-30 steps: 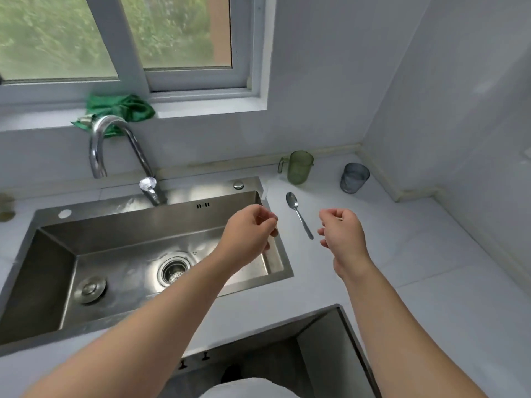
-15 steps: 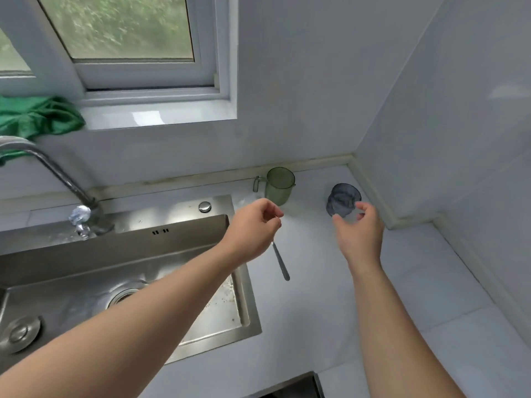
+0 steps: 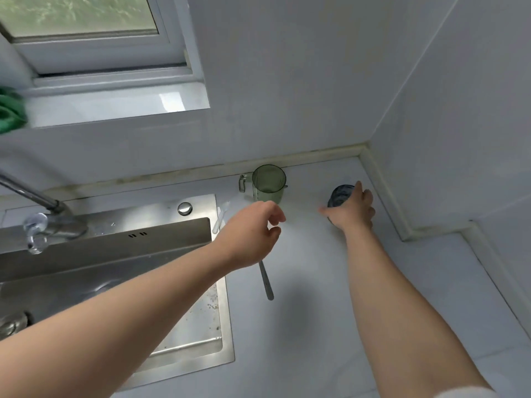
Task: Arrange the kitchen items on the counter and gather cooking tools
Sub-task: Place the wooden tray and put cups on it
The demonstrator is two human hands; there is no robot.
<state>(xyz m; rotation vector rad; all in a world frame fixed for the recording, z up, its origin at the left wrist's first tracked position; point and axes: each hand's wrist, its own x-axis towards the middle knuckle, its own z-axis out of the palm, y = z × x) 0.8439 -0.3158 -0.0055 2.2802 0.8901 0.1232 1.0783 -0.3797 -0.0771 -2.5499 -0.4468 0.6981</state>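
A translucent green mug (image 3: 269,183) with a handle stands at the back of the white counter (image 3: 316,311). To its right is a grey-blue cup (image 3: 340,193). My right hand (image 3: 355,211) reaches around that cup: fingers lie along its right side, the thumb is spread out to the left, and the cup's lower part is hidden. A metal spoon (image 3: 266,282) lies on the counter, its bowl covered by my left hand (image 3: 253,231). That hand hovers with loosely curled fingers and holds nothing.
The steel sink (image 3: 172,282) and its tap (image 3: 48,222) fill the left side. A small white plastic utensil (image 3: 220,218) lies on the sink's right rim. A green cloth (image 3: 10,113) sits on the window sill. Walls close the corner behind and right of the cups.
The view swung to the right and closer to the corner. My right hand moved forward from above the spoon onto the grey-blue cup. My left hand moved over the spoon's bowl.
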